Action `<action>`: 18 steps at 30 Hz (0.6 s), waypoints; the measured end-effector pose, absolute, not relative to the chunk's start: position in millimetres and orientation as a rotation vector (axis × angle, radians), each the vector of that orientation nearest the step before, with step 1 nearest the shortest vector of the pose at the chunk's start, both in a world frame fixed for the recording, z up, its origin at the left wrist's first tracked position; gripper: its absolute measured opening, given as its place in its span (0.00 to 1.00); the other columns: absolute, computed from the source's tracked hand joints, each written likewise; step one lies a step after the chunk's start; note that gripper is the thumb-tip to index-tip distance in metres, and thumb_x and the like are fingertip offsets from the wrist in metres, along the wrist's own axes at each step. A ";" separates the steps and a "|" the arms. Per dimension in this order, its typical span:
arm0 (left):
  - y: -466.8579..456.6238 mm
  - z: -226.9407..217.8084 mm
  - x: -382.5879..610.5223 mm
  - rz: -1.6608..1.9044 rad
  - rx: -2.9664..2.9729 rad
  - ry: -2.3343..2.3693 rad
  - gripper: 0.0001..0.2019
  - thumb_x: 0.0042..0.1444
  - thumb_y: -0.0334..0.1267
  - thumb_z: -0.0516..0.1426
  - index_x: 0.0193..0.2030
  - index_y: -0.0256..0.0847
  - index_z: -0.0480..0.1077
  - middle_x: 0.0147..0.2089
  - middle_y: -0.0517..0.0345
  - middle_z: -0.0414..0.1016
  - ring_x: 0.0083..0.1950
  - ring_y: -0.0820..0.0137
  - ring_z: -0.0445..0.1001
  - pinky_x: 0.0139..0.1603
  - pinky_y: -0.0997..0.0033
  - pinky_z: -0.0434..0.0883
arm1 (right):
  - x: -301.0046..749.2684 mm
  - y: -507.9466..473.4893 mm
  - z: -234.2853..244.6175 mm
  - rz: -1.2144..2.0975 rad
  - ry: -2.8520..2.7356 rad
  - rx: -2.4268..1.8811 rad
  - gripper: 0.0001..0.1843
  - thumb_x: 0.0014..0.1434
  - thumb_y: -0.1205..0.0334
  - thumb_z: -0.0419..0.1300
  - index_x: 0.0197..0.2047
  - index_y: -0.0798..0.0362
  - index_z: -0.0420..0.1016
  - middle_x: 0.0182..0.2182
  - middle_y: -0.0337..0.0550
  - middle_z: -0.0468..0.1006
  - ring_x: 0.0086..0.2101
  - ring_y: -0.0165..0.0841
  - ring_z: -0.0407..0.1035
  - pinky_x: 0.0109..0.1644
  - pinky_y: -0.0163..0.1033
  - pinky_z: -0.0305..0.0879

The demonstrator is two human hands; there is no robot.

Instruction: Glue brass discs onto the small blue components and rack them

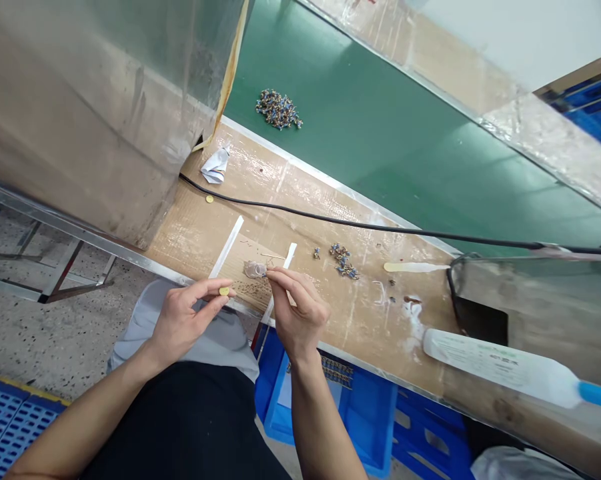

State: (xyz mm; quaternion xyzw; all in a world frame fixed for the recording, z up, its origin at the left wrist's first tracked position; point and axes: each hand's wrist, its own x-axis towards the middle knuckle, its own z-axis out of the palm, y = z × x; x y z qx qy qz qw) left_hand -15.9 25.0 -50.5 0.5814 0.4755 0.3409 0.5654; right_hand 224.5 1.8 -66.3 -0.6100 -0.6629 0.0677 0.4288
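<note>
Left hand (185,320) over the bench edge, thumb and forefinger in a narrow pinch on a small gold disc (223,291). Right hand (297,310) in a narrow pinch too, fingertips (269,275) right at a small clear plastic piece (255,269) lying on brown cardboard (330,300); whether that piece is gripped or only touched, impossible to tell. The 2 hands close together, just apart, with 2 white plastic strips (226,247) around the clear piece. Just beyond, a loose cluster of small blue-and-gold components (343,261), plus a second gold disc (209,199) near crumpled white paper (216,165). Across the cardboard, a black cable (360,225), and to the right, a pale wooden spatula (413,267) and a white squeeze bottle with a blue tip (505,367). Farther off, a heap of the same components (279,110) on a green conveyor belt (380,153). Below the bench, a blue plastic crate (320,400) with more components (337,372) inside
</note>
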 end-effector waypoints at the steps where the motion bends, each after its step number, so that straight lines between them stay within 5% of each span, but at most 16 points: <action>1: 25.0 -50.4 -15.8 0.804 1.369 1.118 0.13 0.74 0.40 0.66 0.62 0.49 0.84 0.52 0.61 0.92 0.53 0.65 0.91 0.57 0.72 0.85 | 224.7 1.9 -66.7 0.168 -1.654 -1.522 0.13 0.75 0.70 0.66 0.53 0.43 0.88 0.49 0.44 0.91 0.50 0.41 0.87 0.56 0.49 0.83; 18: 25.1 -55.3 -12.6 0.791 1.350 1.131 0.13 0.73 0.42 0.66 0.60 0.48 0.85 0.52 0.58 0.92 0.53 0.62 0.92 0.56 0.68 0.87 | 221.1 -6.7 -49.1 0.232 -1.501 -1.529 0.14 0.72 0.72 0.68 0.53 0.43 0.88 0.48 0.43 0.91 0.49 0.40 0.87 0.56 0.47 0.85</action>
